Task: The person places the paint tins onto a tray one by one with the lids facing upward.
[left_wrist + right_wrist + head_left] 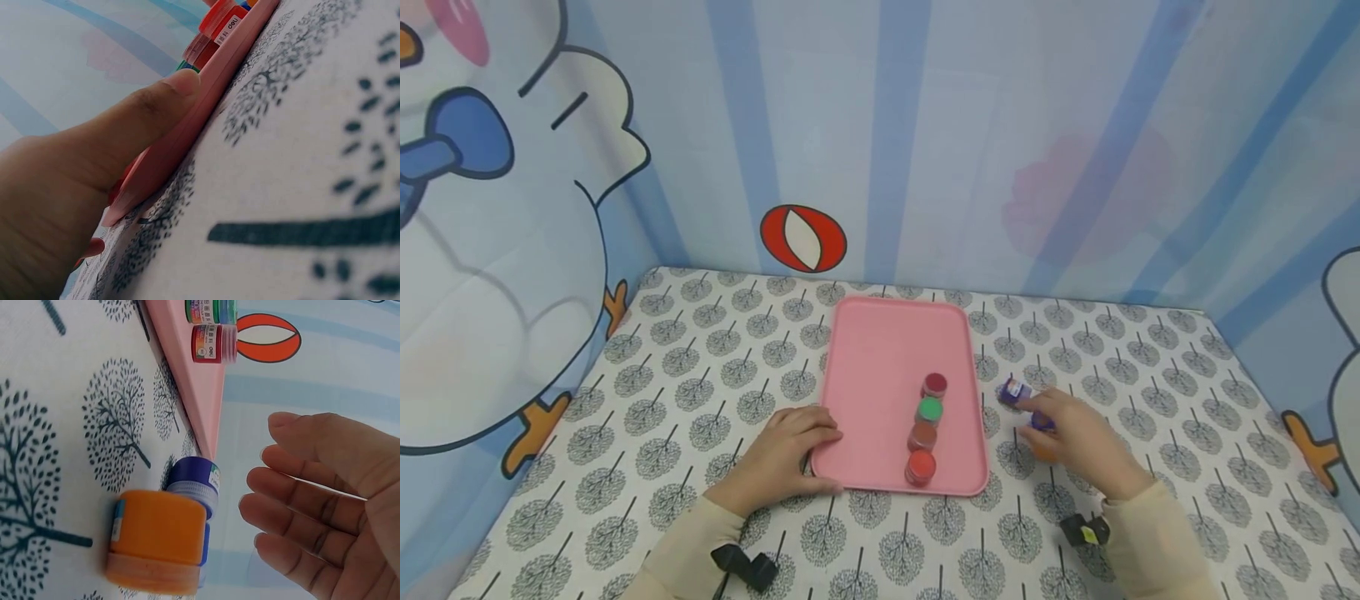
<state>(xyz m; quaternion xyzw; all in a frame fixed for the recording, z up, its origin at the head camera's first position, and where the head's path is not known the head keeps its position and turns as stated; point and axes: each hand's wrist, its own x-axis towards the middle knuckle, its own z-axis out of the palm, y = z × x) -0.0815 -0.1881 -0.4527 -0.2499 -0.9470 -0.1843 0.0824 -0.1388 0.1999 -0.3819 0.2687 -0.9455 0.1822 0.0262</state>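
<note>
One left hand [793,446], left of centre, touches the pink tray [880,350], fingers relaxed; right of centre, I judge, the sideways purple jar [1012,392] and orange jar [156,528] could roll if the empty, loose-fingered right hand [1078,433] brushes them.

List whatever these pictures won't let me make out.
Head: part of the orange jar, behind the right hand.
Head: label print on the purple jar, too small.
Left wrist: base of the brown jar, behind the pink tray.
Right wrist: part of the green jar, cut off by the top edge.
</note>
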